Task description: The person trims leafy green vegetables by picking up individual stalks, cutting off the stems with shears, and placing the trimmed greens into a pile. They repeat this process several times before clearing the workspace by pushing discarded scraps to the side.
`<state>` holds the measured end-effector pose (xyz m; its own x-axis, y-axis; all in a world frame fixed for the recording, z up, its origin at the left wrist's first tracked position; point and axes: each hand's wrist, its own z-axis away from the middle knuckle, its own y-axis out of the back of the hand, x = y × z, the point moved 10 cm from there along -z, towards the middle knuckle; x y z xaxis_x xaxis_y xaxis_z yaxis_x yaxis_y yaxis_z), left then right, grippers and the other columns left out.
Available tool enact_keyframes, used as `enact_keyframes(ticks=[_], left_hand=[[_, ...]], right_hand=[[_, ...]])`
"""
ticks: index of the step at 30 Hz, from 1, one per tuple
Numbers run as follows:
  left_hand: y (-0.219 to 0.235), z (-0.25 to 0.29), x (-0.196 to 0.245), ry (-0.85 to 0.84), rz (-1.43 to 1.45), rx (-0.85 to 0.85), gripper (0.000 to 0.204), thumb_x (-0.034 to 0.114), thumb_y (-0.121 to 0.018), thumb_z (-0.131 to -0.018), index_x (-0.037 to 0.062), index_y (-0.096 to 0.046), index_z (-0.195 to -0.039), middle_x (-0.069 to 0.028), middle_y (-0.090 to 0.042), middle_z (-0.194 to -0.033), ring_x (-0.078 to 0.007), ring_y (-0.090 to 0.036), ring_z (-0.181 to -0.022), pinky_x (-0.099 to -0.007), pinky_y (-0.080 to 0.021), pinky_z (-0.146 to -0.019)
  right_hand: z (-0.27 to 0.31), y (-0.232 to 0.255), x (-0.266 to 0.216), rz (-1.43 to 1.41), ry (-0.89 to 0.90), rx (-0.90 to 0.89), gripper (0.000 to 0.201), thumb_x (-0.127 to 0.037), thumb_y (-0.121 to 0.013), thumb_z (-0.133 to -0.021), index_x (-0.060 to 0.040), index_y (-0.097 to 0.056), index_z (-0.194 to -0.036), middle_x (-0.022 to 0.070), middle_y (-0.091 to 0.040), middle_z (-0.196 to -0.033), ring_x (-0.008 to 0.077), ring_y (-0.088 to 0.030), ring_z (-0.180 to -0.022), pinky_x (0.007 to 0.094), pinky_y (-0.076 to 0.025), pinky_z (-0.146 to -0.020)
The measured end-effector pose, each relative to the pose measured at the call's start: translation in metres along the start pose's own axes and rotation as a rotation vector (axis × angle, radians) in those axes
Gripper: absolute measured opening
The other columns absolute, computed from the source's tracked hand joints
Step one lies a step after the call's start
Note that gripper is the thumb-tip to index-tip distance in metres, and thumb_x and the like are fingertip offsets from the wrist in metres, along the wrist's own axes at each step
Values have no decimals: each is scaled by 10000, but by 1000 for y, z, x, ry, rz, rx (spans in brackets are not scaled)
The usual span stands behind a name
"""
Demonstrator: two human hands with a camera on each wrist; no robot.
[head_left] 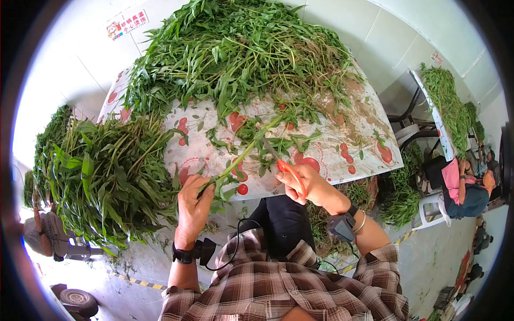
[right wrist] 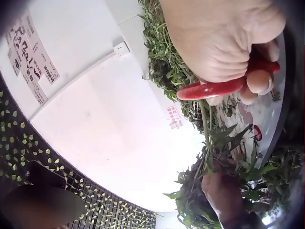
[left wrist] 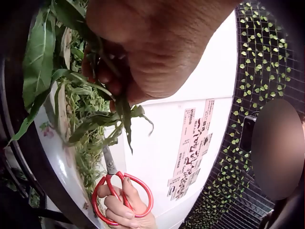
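Note:
My left hand [head_left: 194, 206] pinches a leafy green stem [head_left: 241, 157] near the table's front edge; the stem slants up and to the right over the cloth. Red-handled scissors [head_left: 292, 179] are gripped in my right hand [head_left: 310, 187], fingers through the loops. Their blades reach up toward the stem and overlap leaves beside it in the head view. The left wrist view shows the scissors' metal blades [left wrist: 109, 162] at the leaves, beyond my left fingers. In the right wrist view the blades are hidden behind the hand and the red handle [right wrist: 209, 89].
A large heap of leafy stems [head_left: 241, 59] covers the back of the table [head_left: 369, 160], which has a cherry-patterned cloth. Another bundle [head_left: 107, 176] lies at its left side. Brown soil and roots [head_left: 353, 107] lie at the right. A second table [head_left: 439, 117] with greens stands further right.

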<state>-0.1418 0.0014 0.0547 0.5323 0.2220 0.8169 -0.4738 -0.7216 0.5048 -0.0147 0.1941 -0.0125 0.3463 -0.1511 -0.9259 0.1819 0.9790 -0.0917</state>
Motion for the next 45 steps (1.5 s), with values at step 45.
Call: enact_keyframes(ticks=[45], left_hand=[[-72,-22,14,-171,-315,-42,404,193,-779,-686,-4,-615,-999,-154,-564,-889,-362,-540,-866,-423,-435,-769]], right_hand=[[21,-27,37,-300,35,2,458,-439,-495,-980,15,-532,-937,-5,-444,-520,60,-363,-380,205,-268,-357]])
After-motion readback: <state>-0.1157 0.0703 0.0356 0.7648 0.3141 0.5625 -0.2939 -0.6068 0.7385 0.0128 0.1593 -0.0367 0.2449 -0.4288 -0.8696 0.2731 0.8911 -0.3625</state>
